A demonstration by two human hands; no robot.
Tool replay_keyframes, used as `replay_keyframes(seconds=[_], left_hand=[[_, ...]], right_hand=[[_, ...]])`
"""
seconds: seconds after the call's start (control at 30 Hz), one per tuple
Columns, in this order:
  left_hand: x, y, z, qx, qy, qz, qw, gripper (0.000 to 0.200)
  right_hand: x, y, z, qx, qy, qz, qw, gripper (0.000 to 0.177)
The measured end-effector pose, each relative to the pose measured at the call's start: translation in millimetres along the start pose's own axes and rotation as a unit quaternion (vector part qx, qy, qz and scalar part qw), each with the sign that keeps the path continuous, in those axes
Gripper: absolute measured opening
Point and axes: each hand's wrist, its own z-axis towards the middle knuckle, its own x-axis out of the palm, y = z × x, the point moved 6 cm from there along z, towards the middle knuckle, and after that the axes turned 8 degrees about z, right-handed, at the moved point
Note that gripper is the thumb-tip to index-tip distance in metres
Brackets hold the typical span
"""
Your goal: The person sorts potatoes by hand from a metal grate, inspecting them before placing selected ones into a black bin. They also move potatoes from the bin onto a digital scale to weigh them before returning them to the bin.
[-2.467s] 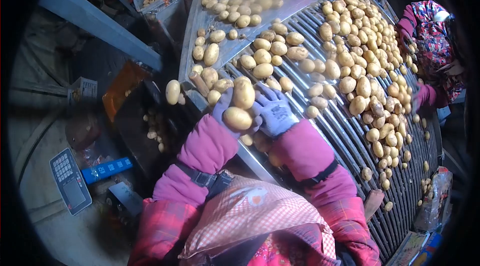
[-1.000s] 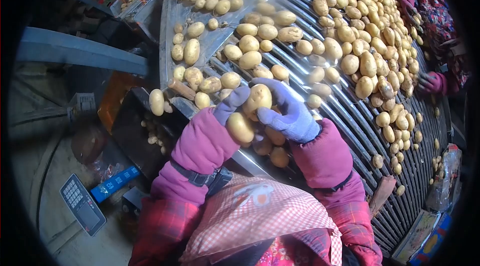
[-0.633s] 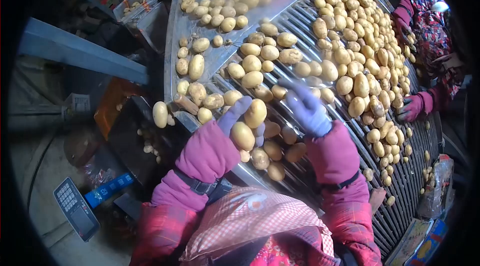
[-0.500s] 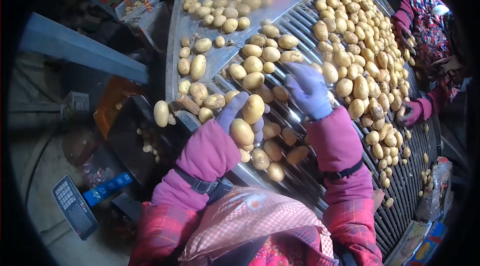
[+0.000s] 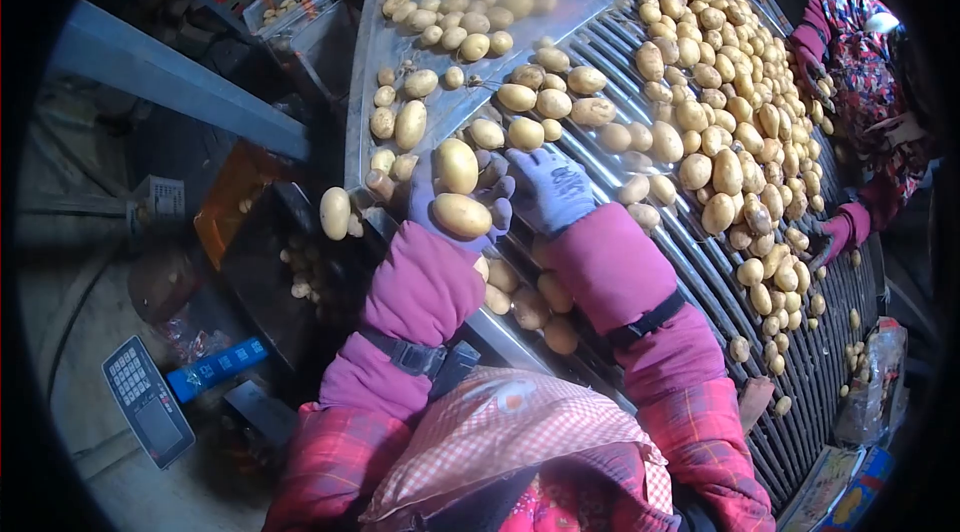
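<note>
My left hand (image 5: 424,194), in a pale purple glove, is turned palm up with its fingers curled round two potatoes. One potato (image 5: 457,167) sits upright above the other potato (image 5: 461,216), which lies across the palm. Close beside it is my right hand (image 5: 556,190), back upward over the metal rollers (image 5: 600,172), with fingers curled downward. Whatever is under those fingers is hidden. A small potato (image 5: 525,135) lies just beyond the right fingertips. Several potatoes (image 5: 530,309) rest below, between my forearms.
A large heap of potatoes (image 5: 730,132) covers the rollers to the right, where another person (image 5: 865,72) reaches in. More potatoes lie on the metal sheet (image 5: 560,17) at the back. On the left are a steel beam (image 5: 190,82) and a keypad scale (image 5: 148,402).
My left hand has moved up and left with its two potatoes. My right hand has come left and slightly down, beside it, and its fingers are now curled. Potatoes between them have shifted.
</note>
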Motion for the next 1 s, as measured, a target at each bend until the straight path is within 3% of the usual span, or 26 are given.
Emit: replay_keyframes(seconds=[0.07,0.13,0.2,0.27,0.33,0.5,0.63,0.73,0.8,0.83,0.87,0.93,1.0], left_hand=[[1,-1,-3,0.021,-0.010,0.008,1.000,0.048],[-2,-2,0,0.023,-0.001,0.013,1.000,0.049],[-2,-2,1,0.029,0.002,0.007,1.000,0.050],[-5,-1,5,0.012,0.018,-0.016,1.000,0.052],[-7,-1,6,-0.004,0.033,-0.029,0.999,0.055],[-11,0,12,0.012,0.047,-0.056,0.997,0.057],[-15,1,17,0.023,0.069,-0.067,0.995,0.060],[-8,0,17,0.041,0.065,-0.056,0.995,0.062],[8,2,0,0.076,-0.024,-0.018,0.997,0.061],[33,5,-9,0.068,0.043,-0.048,0.996,0.058],[28,3,-7,0.069,0.037,-0.046,0.996,0.058],[14,-5,-3,0.106,0.026,0.030,0.994,0.054],[12,-2,-4,0.062,0.007,0.024,0.998,0.053]], right_hand=[[-17,1,-3,0.025,-0.046,0.041,0.998,0.046],[-20,-2,-3,0.010,0.026,0.046,0.999,0.042],[-41,-6,14,0.037,-0.036,0.039,0.998,0.031],[-50,-5,33,-0.046,-0.142,-0.004,0.989,0.034],[-24,-6,51,-0.005,-0.012,-0.069,0.998,0.036],[2,-11,62,0.003,-0.012,-0.209,0.978,0.036],[-13,-17,41,0.075,0.003,-0.178,0.981,0.044],[-51,-22,14,0.174,-0.130,0.048,0.975,0.045],[-56,-12,4,0.152,-0.158,0.190,0.957,0.048],[-47,-5,3,0.135,-0.081,0.375,0.914,0.045],[-45,-5,6,0.085,-0.064,0.399,0.911,0.038],[-55,-43,27,0.121,-0.120,0.278,0.945,0.037],[-58,-63,40,0.105,-0.171,0.005,0.980,0.040]])
